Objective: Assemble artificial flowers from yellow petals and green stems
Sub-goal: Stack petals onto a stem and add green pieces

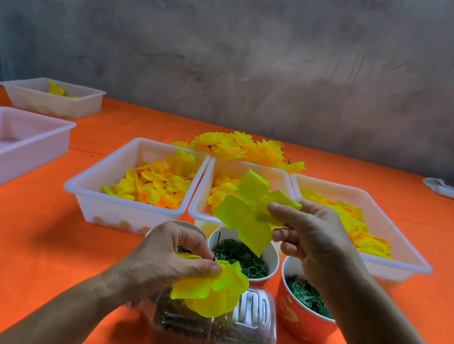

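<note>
Two bare forearms, no sleeves, left grip (174, 255), right grip (313, 239)

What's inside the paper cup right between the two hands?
The white-rimmed paper cup holds a heap of small dark green rings. A yellow fabric petal piece covers part of it; the bottom is hidden.

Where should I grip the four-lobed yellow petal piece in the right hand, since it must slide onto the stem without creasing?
Grip the petal piece by one outer lobe, from its right edge, as the right hand does. This probably keeps its centre free for the stem that the left hand holds upright.
</note>
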### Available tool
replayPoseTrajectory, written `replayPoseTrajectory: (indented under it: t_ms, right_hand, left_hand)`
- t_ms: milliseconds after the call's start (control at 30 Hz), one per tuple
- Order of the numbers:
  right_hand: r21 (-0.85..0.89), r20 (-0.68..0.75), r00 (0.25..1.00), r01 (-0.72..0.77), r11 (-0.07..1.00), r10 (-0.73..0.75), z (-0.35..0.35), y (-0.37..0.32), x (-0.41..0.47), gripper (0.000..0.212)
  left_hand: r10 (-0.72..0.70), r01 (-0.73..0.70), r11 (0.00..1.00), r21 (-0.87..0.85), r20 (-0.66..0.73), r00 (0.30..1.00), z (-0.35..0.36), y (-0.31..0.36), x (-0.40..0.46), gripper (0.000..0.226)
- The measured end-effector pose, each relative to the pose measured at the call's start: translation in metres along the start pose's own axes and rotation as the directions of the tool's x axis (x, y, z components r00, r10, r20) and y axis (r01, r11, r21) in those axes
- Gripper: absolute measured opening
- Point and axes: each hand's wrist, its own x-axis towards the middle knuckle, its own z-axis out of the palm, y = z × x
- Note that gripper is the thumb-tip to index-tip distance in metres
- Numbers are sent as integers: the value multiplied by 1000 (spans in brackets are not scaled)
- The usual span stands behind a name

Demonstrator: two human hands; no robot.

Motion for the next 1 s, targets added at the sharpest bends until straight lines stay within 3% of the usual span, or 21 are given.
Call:
replayPoseTrajectory:
  t_ms: [333, 433, 567, 767, 1000]
  right_hand:
    - [33, 61, 998, -3, 999, 1, 13, 4, -5, 22]
    - [43, 58, 998, -1, 999, -1, 12, 6, -5, 37]
    - [-32, 63, 993, 106, 994, -104, 12, 11, -6, 16]
    - [-23, 54, 942, 333, 943, -331, 19, 22, -13, 15]
    - [-157, 57, 931, 365, 918, -360, 31, 32, -21, 14]
  left_hand:
    - [2, -2, 1000, -30, -10, 1000, 0, 0, -1, 29]
    - [9, -10, 999, -31, -11, 1000, 0, 1, -1, 31]
    - [-3, 2, 999, -32, -21, 1000, 1, 3, -1, 32]
    - [-58, 57, 998, -31, -26, 998, 1, 1, -2, 20]
    - [-77, 76, 996, -42, -38, 996, 2, 0, -2, 27]
